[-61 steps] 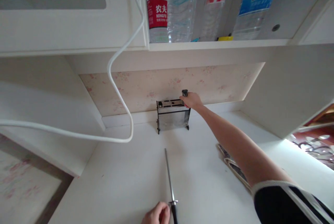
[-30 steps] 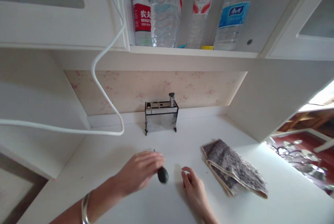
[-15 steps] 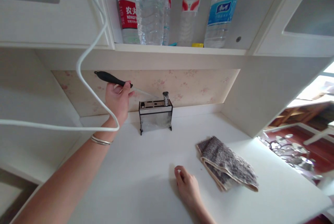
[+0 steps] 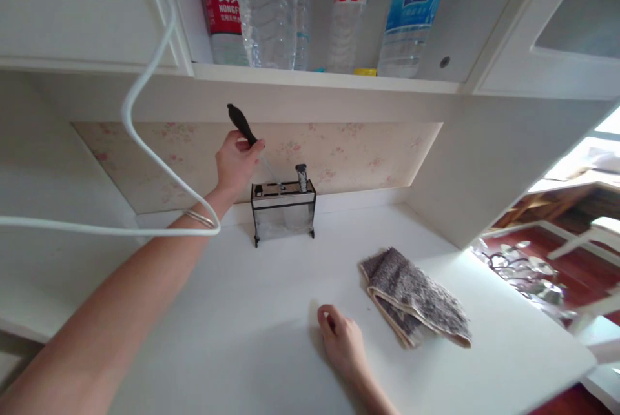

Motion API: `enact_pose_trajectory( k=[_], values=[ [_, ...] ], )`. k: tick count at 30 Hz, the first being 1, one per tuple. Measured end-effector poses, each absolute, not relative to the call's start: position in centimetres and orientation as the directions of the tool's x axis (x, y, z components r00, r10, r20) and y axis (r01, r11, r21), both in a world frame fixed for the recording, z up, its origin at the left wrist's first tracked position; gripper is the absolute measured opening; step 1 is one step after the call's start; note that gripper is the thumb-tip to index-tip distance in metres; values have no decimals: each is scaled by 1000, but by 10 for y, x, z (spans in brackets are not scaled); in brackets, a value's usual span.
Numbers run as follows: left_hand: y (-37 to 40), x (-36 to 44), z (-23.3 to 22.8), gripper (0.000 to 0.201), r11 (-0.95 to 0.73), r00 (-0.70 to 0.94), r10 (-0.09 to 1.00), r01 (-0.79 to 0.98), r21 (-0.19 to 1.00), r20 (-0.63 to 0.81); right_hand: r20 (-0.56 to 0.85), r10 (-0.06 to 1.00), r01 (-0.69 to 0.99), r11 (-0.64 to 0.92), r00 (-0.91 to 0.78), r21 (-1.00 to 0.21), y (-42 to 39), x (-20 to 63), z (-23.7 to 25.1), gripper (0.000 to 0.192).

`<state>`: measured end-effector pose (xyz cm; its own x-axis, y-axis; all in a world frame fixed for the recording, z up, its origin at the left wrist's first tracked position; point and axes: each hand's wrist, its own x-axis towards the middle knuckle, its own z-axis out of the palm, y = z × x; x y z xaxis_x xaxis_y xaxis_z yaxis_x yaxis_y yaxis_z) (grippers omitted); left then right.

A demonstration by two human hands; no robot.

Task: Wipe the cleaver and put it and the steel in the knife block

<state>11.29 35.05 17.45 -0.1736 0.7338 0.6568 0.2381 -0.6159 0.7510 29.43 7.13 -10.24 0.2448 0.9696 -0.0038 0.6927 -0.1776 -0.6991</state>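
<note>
My left hand is closed round the lower end of the black handle of a slim tool. Its thin, pale shaft slants down to the right, and the tip is at the slotted top of a knife block. Whether the tip has entered a slot I cannot tell. The block has clear sides and a black frame, and another handle with a grey pattern stands up from its right end. On the counter rests my right hand, fingers curled in, nothing visible in them. A folded grey-brown cloth lies to its right.
Several plastic bottles stand on the cabinet shelf above the white counter. A white cable hangs across the left, in front of my forearm. Side panels flank the niche, and shiny metal objects show beyond the counter's right edge.
My left hand has moved right and slightly up. The tool has turned steeper, its tip now at the block's top. My right hand keeps its curled pose; the view has shifted slightly.
</note>
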Motion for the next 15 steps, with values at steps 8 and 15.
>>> enact_pose_trajectory(
  k=[8,15],
  values=[
    [401,152,192,39,-537,-107,739,504,677,665,13,959,672,-190,285,-715,70,293,-102,34],
    [395,157,125,29,-433,62,857,623,651,511,60,948,660,-170,311,-732,72,291,-110,32]
  ],
)
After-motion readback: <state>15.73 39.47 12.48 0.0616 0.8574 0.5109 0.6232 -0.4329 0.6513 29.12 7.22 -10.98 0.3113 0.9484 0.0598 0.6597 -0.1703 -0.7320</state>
